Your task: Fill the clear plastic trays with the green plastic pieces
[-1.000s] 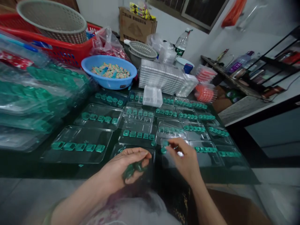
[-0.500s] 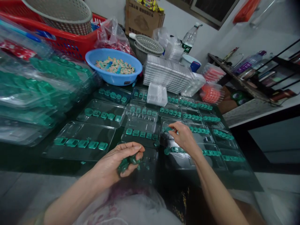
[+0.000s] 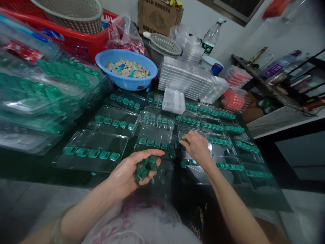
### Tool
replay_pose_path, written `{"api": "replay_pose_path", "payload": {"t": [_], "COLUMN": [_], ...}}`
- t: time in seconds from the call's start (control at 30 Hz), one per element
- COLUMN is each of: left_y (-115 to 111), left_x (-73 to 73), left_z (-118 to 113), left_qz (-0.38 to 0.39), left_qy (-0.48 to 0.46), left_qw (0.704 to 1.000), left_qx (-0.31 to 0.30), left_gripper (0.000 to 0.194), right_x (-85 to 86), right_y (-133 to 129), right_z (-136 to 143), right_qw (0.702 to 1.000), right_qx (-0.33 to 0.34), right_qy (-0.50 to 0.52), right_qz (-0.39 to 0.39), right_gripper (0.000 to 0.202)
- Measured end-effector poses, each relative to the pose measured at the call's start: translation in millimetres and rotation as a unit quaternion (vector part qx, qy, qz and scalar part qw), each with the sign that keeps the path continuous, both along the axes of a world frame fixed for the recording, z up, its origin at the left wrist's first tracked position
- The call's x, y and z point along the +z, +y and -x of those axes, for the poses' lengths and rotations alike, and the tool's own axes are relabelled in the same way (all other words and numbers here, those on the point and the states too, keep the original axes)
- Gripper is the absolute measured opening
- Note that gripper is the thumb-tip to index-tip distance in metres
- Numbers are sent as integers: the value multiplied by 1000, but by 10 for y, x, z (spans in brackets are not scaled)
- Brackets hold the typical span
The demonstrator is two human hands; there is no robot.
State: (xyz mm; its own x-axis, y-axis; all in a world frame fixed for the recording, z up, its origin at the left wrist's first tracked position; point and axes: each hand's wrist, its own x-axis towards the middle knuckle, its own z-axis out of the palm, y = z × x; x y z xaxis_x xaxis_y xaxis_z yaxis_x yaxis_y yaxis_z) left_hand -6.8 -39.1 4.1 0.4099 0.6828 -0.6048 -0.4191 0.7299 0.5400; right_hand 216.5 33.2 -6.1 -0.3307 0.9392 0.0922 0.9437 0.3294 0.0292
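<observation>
left hand [image 3: 132, 169] cupped around green pieces [image 3: 146, 166], count hidden; right hand [image 3: 198, 147] at 1 o'clock pinching one on clear tray [image 3: 200, 169], fingertips blurred | bottle [image 3: 212, 35] label unreadable

One blue bowl [image 3: 126, 69], one water bottle [image 3: 211, 35], one cardboard box [image 3: 159, 17], two hands.

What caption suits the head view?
Left hand cups green pieces; right hand reaches into a clear tray.

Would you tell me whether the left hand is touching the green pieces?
Touching. The head view shows the left hand cupped around a cluster of green pieces, fingers curled against them.
</observation>
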Motion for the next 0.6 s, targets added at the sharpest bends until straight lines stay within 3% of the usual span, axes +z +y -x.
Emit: {"api": "replay_pose_path", "payload": {"t": [0.13, 0.27, 0.37, 0.6], "left_y": [4, -17, -43, -81], "left_x": [-26, -28, -10, -12], "left_z": [-16, -58, -108, -229], "left_qz": [-22, -39, -47, -92], "left_qy": [-18, 6, 31, 83], "left_qw": [1000, 999, 998, 992], "left_qx": [9, 20, 21, -6], "left_gripper": [30, 28, 28, 26], "right_x": [39, 130, 211, 258], "right_y": [-53, -252, -464, -640], "right_z": [3, 89, 252, 406], "right_qw": [1000, 984, 948, 907], "right_qx": [-1, 26, 85, 103], "right_qy": [12, 177, 303, 360], "right_qz": [-10, -25, 53, 191], "right_gripper": [17, 32, 22, 11]}}
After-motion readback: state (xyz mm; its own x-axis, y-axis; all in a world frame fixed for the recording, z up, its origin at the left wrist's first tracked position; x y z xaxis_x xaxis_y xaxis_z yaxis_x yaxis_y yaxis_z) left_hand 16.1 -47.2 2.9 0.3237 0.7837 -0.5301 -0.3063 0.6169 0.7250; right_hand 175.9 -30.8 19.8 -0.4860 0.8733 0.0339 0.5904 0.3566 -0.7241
